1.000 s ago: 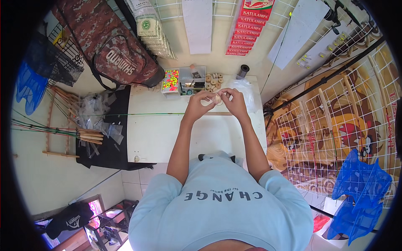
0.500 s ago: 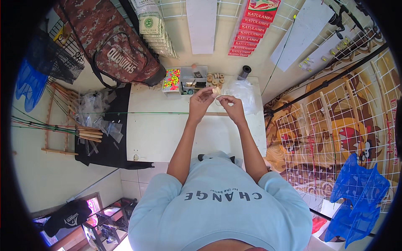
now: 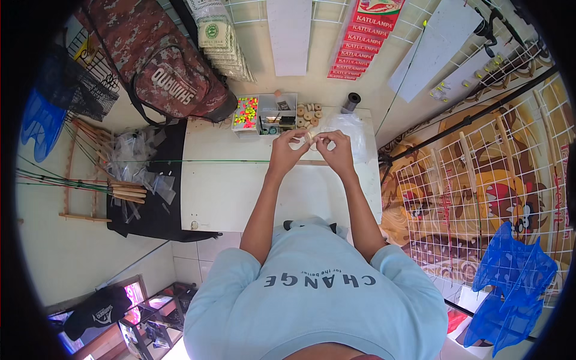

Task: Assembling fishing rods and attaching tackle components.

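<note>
Above the back half of the white table (image 3: 240,198), my left hand (image 3: 285,150) grips a small pale wooden spool (image 3: 309,137) between thumb and fingers. My right hand (image 3: 336,152) is closed in a pinch right beside the spool, its fingertips close to it. Whatever those fingertips pinch is too small to make out. Just beyond my hands lies a group of similar wooden spools (image 3: 309,114). A thin green rod (image 3: 222,161) runs across the table from the left toward my left wrist.
Behind my left hand stands a divided tray (image 3: 246,129) with bright coloured beads and small bottles. Clear plastic bags (image 3: 351,135) and a dark spool (image 3: 351,102) lie back right. Wooden-handled rods (image 3: 129,191) and a camouflage bag (image 3: 174,78) are at left; a wire grid (image 3: 468,180) stands right.
The wooden spool has come down slightly and turned in my left fingers. My right hand has risen a little and its fingertips have drawn nearer the spool.
</note>
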`<state>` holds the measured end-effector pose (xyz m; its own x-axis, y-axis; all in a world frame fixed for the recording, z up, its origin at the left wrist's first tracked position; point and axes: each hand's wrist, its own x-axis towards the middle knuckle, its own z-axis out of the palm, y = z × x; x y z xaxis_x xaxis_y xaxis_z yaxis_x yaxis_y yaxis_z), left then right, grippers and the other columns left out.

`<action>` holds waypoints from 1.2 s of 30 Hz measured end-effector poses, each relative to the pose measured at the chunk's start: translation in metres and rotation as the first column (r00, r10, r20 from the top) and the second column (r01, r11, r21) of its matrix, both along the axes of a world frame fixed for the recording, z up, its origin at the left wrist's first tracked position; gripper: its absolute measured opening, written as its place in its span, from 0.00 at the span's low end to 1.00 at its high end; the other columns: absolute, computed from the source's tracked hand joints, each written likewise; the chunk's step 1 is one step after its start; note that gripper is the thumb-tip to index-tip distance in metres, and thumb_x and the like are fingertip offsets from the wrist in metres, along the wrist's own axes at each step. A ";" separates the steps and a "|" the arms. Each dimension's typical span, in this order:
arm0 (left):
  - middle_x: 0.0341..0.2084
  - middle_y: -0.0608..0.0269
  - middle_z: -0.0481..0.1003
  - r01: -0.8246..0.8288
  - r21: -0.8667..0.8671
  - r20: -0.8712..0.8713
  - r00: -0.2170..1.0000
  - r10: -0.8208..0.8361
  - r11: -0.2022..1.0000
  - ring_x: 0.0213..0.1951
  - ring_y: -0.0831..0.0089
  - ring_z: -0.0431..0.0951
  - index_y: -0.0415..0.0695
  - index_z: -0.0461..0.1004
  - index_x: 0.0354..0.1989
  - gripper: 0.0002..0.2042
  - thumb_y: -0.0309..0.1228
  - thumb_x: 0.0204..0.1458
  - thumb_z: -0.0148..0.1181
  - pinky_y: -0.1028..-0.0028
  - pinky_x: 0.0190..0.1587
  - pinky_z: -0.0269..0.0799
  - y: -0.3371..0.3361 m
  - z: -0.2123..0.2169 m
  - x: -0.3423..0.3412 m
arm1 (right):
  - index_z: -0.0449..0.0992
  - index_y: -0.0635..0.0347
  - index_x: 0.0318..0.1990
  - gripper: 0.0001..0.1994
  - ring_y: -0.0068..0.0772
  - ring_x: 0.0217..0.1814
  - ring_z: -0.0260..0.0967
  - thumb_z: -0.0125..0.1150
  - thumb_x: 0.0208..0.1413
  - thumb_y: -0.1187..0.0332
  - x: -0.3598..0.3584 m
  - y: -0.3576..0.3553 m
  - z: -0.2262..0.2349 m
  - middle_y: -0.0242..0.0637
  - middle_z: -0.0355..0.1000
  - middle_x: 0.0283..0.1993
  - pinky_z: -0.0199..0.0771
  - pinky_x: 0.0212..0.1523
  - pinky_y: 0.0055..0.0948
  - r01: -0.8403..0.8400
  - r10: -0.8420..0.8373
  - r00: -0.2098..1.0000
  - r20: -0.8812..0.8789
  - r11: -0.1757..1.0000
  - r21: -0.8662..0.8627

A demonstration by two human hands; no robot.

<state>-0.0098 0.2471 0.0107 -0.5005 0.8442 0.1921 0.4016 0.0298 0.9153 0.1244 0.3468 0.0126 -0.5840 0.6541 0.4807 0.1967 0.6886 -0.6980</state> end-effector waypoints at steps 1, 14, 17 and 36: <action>0.39 0.60 0.78 -0.036 0.023 0.039 0.999 0.035 0.999 0.40 0.73 0.77 0.42 0.78 0.43 0.15 0.30 0.45 0.68 0.74 0.43 0.73 0.000 -0.006 0.000 | 0.81 0.59 0.31 0.05 0.31 0.25 0.68 0.64 0.45 0.70 -0.001 -0.002 -0.001 0.36 0.71 0.20 0.67 0.31 0.30 -0.016 0.014 1.000 -0.017 0.996 -0.085; 0.39 0.61 0.78 0.110 0.165 0.401 0.901 -0.168 0.980 0.39 0.79 0.74 0.40 0.77 0.45 0.14 0.28 0.50 0.63 0.78 0.42 0.69 -0.003 -0.017 0.005 | 0.81 0.61 0.36 0.08 0.17 0.31 0.64 0.60 0.51 0.68 0.005 0.007 -0.034 0.27 0.73 0.24 0.65 0.35 0.22 -0.047 0.035 0.999 -0.035 0.862 -0.505; 0.43 0.62 0.77 0.189 0.019 0.249 0.950 -0.188 0.982 0.42 0.74 0.74 0.45 0.78 0.46 0.15 0.27 0.47 0.65 0.74 0.45 0.70 -0.010 -0.016 -0.003 | 0.81 0.59 0.35 0.07 0.25 0.29 0.66 0.60 0.50 0.69 0.008 0.013 -0.024 0.31 0.73 0.23 0.67 0.33 0.27 -0.013 0.018 1.000 0.012 0.936 -0.353; 0.41 0.63 0.77 0.033 0.204 0.484 0.865 -0.130 0.978 0.41 0.81 0.73 0.39 0.73 0.50 0.18 0.28 0.50 0.64 0.78 0.42 0.69 0.003 -0.015 0.017 | 0.78 0.61 0.35 0.06 0.21 0.31 0.65 0.61 0.50 0.70 0.016 0.011 -0.047 0.29 0.73 0.27 0.64 0.37 0.24 -0.160 0.150 0.987 -0.065 0.813 -0.560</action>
